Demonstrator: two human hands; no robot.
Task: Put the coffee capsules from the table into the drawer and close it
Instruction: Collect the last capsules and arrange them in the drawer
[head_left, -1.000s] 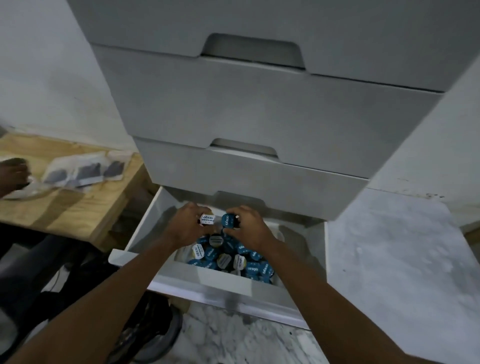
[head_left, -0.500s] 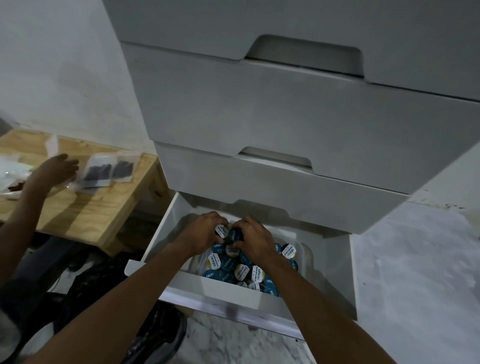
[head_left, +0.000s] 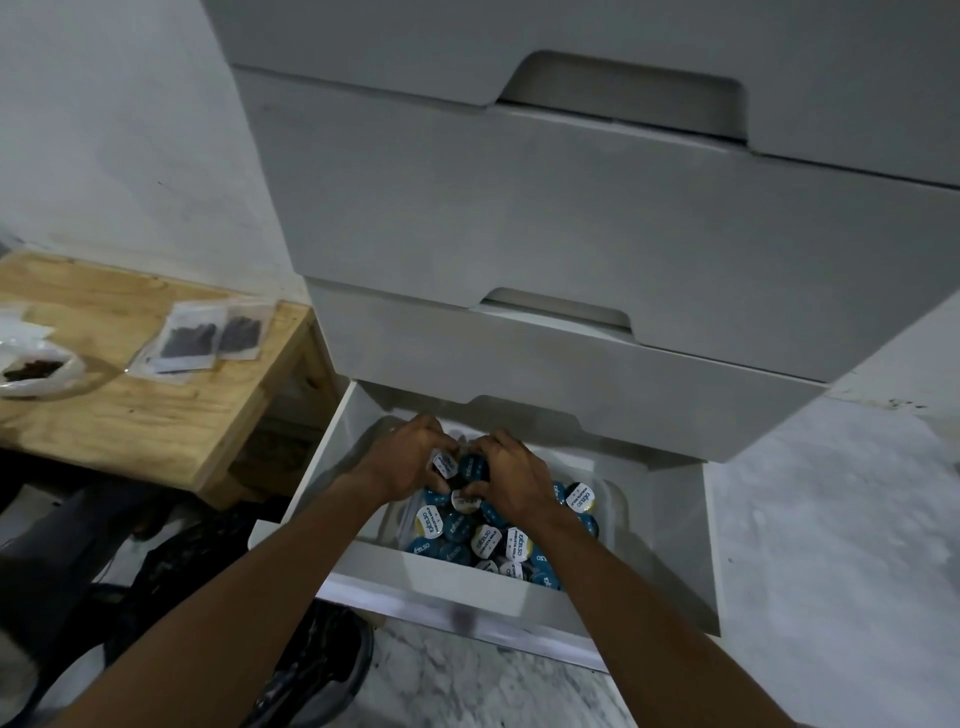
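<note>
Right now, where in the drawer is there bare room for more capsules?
The drawer floor is bare right of the clear tub, up to its right wall. The tub is crowded with capsules, and left hand and right hand cover its back.

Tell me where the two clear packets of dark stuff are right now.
In the head view they lie side by side on the wooden table, at its far right corner, left of the open drawer and apart from both hands.

Clear packets (head_left: 208, 340) of dark, perhaps dried, contents; dark bag (head_left: 197, 566).
</note>
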